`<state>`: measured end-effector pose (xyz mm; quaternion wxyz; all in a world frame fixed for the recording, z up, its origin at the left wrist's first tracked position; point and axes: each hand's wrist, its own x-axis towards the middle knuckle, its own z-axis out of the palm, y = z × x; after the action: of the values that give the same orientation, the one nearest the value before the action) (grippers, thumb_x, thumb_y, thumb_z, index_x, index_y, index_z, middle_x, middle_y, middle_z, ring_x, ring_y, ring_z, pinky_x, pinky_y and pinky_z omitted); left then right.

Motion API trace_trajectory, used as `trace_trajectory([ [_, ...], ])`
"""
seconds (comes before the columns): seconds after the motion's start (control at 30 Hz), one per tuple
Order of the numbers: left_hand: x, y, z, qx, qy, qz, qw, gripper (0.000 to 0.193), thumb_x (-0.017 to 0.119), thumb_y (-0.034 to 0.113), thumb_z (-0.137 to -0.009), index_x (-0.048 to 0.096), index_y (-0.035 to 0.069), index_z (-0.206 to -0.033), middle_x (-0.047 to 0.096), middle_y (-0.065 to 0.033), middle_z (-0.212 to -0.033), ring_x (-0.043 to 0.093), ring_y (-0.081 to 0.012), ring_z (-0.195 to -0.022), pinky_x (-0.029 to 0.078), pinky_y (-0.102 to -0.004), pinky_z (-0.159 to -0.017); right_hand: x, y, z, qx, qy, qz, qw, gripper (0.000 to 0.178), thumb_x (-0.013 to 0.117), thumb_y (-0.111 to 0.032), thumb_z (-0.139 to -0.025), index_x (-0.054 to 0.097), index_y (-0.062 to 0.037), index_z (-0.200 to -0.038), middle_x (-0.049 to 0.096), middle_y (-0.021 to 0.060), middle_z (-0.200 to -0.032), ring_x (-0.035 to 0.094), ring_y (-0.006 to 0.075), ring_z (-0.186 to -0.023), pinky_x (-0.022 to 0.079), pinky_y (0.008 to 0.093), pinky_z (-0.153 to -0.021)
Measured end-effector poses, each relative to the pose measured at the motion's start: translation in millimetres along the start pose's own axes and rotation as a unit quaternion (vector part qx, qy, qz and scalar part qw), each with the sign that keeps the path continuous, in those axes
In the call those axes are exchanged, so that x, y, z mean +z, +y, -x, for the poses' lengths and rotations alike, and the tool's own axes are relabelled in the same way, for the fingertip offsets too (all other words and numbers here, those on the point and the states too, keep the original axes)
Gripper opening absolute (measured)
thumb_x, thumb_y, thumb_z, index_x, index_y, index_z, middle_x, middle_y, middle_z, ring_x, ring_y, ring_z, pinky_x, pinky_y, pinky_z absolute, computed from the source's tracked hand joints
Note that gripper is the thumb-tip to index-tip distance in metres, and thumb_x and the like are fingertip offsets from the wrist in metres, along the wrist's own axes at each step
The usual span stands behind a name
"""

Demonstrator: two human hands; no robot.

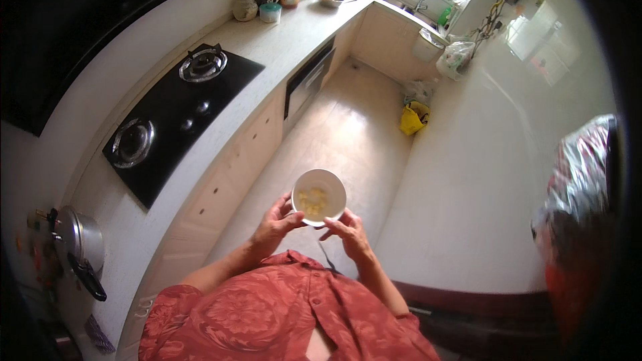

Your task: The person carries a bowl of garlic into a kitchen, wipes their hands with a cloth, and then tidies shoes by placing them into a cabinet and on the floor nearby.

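Note:
Between my two hands is a white bowl (pixel 329 180), held in front of my chest with its opening facing up. Several small pale-yellow pieces (pixel 312 201) lie at its bottom; what they are I cannot make out. My left hand (pixel 276 219) grips the bowl's lower left side, its thumb up by the rim. On the lower right, my right hand (pixel 348 228) holds the bowl with the thumb near the rim and the fingers curled beneath. The bowl hides parts of the fingers on both hands.
Along the left runs a counter (pixel 200 194) with a black gas stove (pixel 180 117) and a pressure cooker (pixel 83 241). Jars (pixel 270 13) and a metal pan (pixel 331 0) stand farther back, near the sink (pixel 394 3). A yellow bag (pixel 414 118) rests on the floor by the right wall.

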<state>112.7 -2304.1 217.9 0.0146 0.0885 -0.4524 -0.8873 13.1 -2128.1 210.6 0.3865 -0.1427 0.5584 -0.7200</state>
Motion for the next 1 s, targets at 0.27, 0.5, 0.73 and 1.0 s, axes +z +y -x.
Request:
trace_trajectory([
  [0.27,-35.3,36.1,-163.3,-0.039,0.015,-0.021,0.999,0.058,0.058,0.02,-0.088,0.028,0.001,-0.134,0.047,-0.012,-0.123,0.049,-0.0199,-0.11,0.045,-0.0357,-0.09,-67.4,-37.5,-155.3,0.052,-0.008,0.034,0.998,0.042,0.067,-0.022,-0.081,0.051,0.0036,-0.111,0.061,0.0143,-0.091,0.063,0.0205,-0.079,0.052,0.0291,-0.06],
  [0.5,-30.2,57.7,-336.7,-0.065,-0.057,-0.002,0.996,0.069,0.062,0.017,-0.085,0.022,-0.001,-0.138,0.049,-0.0145,-0.121,0.052,-0.0203,-0.106,0.046,-0.0325,-0.087,-141.9,-90.3,-255.5,0.001,0.067,-0.008,0.998,0.041,0.067,-0.02,-0.079,0.051,0.0069,-0.105,0.061,0.016,-0.084,0.063,0.0217,-0.073,0.053,0.0304,-0.058],
  [0.73,-7.0,75.5,-500.8,-0.079,-0.117,-0.035,0.989,0.063,0.059,0.012,-0.086,0.025,-0.002,-0.137,0.044,-0.0141,-0.128,0.048,-0.0209,-0.113,0.043,-0.0341,-0.095,-224.5,-155.4,-352.3,-0.05,0.14,-0.054,0.987,0.039,0.065,-0.016,-0.078,0.049,0.008,-0.105,0.06,0.0162,-0.087,0.062,0.0212,-0.07,0.054,0.0316,-0.059],
  [1.0,-3.8,81.7,-662.4,-0.047,-0.066,-0.02,0.997,0.059,0.058,0.012,-0.087,0.028,-0.001,-0.136,0.046,-0.0122,-0.124,0.048,-0.0199,-0.111,0.044,-0.0337,-0.092,-332.9,-207.3,-497.8,-0.027,0.086,-0.033,0.995,0.036,0.063,-0.013,-0.079,0.05,0.0068,-0.106,0.061,0.0153,-0.087,0.062,0.0208,-0.071,0.053,0.0299,-0.058],
])
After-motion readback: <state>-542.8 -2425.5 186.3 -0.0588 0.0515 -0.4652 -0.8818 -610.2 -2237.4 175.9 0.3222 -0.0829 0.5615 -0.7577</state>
